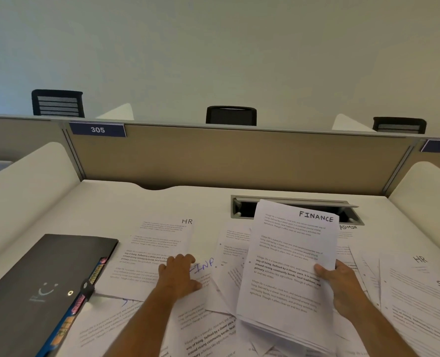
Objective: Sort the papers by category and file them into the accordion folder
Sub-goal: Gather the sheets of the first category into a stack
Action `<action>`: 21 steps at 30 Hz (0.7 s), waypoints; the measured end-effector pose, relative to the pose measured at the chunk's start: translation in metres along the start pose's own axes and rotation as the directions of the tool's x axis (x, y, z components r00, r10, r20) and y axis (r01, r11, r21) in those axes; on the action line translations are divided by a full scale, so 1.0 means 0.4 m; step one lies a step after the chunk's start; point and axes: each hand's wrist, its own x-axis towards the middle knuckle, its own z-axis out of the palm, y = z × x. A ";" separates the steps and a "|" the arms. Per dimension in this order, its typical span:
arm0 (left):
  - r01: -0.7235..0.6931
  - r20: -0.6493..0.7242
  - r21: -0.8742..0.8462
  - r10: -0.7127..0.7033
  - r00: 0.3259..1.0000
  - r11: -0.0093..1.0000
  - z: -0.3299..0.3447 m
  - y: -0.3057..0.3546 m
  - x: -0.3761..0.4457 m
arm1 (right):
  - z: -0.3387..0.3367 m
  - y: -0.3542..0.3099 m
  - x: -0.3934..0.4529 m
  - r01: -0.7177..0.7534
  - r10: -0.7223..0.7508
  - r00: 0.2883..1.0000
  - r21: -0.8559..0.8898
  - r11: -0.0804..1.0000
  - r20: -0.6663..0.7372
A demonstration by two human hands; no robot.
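While the desk (162,202) lies buried under loose printed sheets, the one that stands out is the stack headed FINANCE (288,266) in black handwriting, raised off the surface and tilted toward me, right of centre. It is several white pages thick, with their near edges fanned a little, each printed with short blocks of text, some lines in bold. My right hand (342,282) grips its right edge: the thumb (321,271) is pressed on the front page and the fingers are curled behind, hidden by the paper. The right forearm comes in from the near right corner, wrist bent slightly inward.

My left hand (179,275) rests palm down on the papers left of centre, its fingers curled loosely onto a sheet with blue handwriting reading FINA (203,265), partly covered by the knuckles. Whether it pinches that sheet or only presses on it I cannot tell. The left forearm runs up from the near edge.

Just beyond that hand lies a sheet marked HR (162,235), flat on the desk. To the far right of the raised stack a corner marked ADMIN (349,227) peeks out, and further right another HR sheet (419,264) overlaps others.

The accordion folder (33,284) sits at the near left, dark grey, closed, with coloured tabs (95,276) showing along its right edge.

At the far side, a grey cable tray (291,202) is half hidden behind the raised stack, and a tan partition bears a blue plate reading 305 (97,129).
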 end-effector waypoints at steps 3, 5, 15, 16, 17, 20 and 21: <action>0.070 0.057 0.000 -0.070 0.996 0.998 -0.008 0.014 0.006 | -0.002 0.003 0.005 -0.001 0.001 1.000 -0.004 1.000 -0.002; 0.085 0.070 0.013 -0.086 0.994 0.996 -0.018 0.017 0.006 | -0.006 0.007 0.011 -0.009 0.008 1.000 -0.013 1.000 -0.005; -0.014 -0.227 -0.201 -0.033 0.973 0.980 -0.086 0.053 -0.025 | -0.007 -0.002 0.027 0.022 -0.024 1.000 -0.133 0.991 -0.014; -0.029 -0.254 -0.224 -0.030 0.967 0.974 -0.101 0.060 -0.029 | -0.004 -0.003 0.028 0.023 -0.025 1.000 -0.141 0.990 -0.013; -0.041 -0.278 -0.241 -0.029 0.960 0.970 -0.116 0.067 -0.031 | -0.001 -0.004 0.028 0.024 -0.026 1.000 -0.149 0.989 -0.011; -0.059 -0.332 -0.291 -0.043 0.942 0.955 -0.165 0.090 -0.036 | 0.011 -0.006 0.026 0.033 -0.032 0.999 -0.185 0.982 0.009; -0.062 -0.345 -0.302 -0.049 0.937 0.951 -0.184 0.098 -0.040 | 0.015 -0.006 0.024 0.035 -0.032 0.999 -0.202 0.979 0.018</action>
